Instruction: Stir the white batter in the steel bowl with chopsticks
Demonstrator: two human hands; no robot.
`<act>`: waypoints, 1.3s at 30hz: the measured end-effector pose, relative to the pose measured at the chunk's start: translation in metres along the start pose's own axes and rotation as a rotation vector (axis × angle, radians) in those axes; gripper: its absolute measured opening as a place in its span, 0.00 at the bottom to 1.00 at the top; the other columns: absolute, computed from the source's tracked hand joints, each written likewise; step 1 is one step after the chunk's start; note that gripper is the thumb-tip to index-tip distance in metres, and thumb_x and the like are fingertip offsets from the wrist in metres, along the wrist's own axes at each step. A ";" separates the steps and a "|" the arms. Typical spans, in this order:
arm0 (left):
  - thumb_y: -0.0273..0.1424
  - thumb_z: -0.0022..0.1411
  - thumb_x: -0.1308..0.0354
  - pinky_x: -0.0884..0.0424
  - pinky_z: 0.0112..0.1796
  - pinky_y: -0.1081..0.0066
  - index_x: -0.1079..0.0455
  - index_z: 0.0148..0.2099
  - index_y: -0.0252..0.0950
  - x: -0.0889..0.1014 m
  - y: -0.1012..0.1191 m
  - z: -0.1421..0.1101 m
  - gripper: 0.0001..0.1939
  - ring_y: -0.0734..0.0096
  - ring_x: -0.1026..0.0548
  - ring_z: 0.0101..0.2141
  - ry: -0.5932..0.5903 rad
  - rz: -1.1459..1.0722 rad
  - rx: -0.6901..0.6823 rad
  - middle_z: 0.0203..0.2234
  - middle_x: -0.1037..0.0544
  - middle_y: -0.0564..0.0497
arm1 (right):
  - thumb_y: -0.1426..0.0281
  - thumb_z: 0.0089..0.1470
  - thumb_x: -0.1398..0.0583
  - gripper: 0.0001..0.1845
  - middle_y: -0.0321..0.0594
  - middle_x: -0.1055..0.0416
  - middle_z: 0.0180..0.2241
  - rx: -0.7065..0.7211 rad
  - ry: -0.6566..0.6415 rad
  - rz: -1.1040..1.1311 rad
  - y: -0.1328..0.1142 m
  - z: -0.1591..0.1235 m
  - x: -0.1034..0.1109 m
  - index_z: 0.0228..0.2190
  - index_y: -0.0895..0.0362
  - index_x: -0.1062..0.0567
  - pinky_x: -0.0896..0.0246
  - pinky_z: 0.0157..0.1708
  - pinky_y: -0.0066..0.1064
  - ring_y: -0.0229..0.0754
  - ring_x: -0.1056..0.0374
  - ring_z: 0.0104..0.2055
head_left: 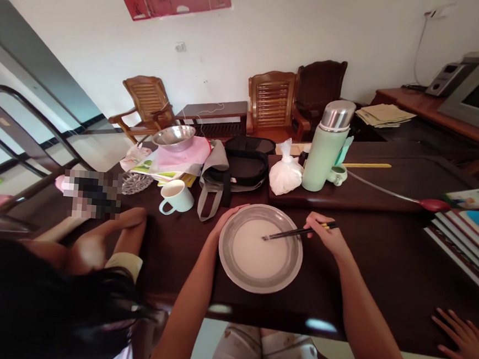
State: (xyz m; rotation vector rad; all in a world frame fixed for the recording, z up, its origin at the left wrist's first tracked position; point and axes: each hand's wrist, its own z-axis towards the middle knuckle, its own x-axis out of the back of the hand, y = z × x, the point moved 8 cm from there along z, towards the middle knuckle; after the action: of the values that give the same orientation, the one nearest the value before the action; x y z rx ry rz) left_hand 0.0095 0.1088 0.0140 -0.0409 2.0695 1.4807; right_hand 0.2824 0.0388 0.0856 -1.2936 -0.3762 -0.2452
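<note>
A wide metal bowl (pixel 225 256) with milky white liquid (pixel 254 252) in it stands on the dark table in front of me. My left hand (pixel 227 218) grips the bowl's far left side, its fingers partly hidden by the rim. In my right hand (pixel 324 231) is a pair of dark chopsticks (pixel 289 233), closed in my fingers. The chopsticks slant over the right rim, and their tips meet the liquid near the bowl's middle. Just behind the bowl, a knotted plastic bag of white powder (pixel 285 175) sits beside a pale green thermos (pixel 326 153).
To the left are a white mug (pixel 176 198), a grey and black bag (pixel 240 166) and a steel basin (pixel 174 137) on papers. Books (pixel 467 241) lie at right. One person leans in at left; another person's hand (pixel 461 335) rests on the table's right side.
</note>
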 end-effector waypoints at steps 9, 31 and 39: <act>0.36 0.57 0.44 0.45 0.57 0.61 0.27 0.52 0.32 0.000 0.001 0.001 0.22 0.52 0.33 0.54 -0.002 0.007 -0.005 0.48 0.25 0.45 | 0.57 0.52 0.42 0.09 0.44 0.26 0.24 -0.007 -0.092 0.070 -0.008 0.001 -0.010 0.26 0.41 0.24 0.40 0.29 0.41 0.49 0.30 0.30; 0.35 0.56 0.43 0.45 0.57 0.61 0.25 0.49 0.32 -0.001 0.002 0.000 0.20 0.51 0.33 0.54 0.014 -0.002 -0.009 0.48 0.25 0.44 | 0.59 0.57 0.44 0.17 0.37 0.32 0.20 -0.014 -0.049 0.125 -0.019 0.001 -0.012 0.23 0.56 0.27 0.41 0.27 0.32 0.39 0.35 0.24; 0.35 0.56 0.43 0.46 0.58 0.60 0.25 0.49 0.32 -0.001 0.002 -0.002 0.20 0.51 0.33 0.54 0.032 0.005 0.001 0.47 0.24 0.44 | 0.60 0.56 0.42 0.15 0.36 0.32 0.22 0.000 -0.159 0.116 -0.023 0.000 -0.024 0.24 0.56 0.27 0.41 0.27 0.30 0.39 0.35 0.25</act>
State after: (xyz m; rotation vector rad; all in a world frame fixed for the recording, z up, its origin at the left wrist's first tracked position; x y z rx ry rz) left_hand 0.0090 0.1076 0.0166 -0.0590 2.0970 1.4905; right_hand 0.2520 0.0321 0.0966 -1.3337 -0.4341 -0.0440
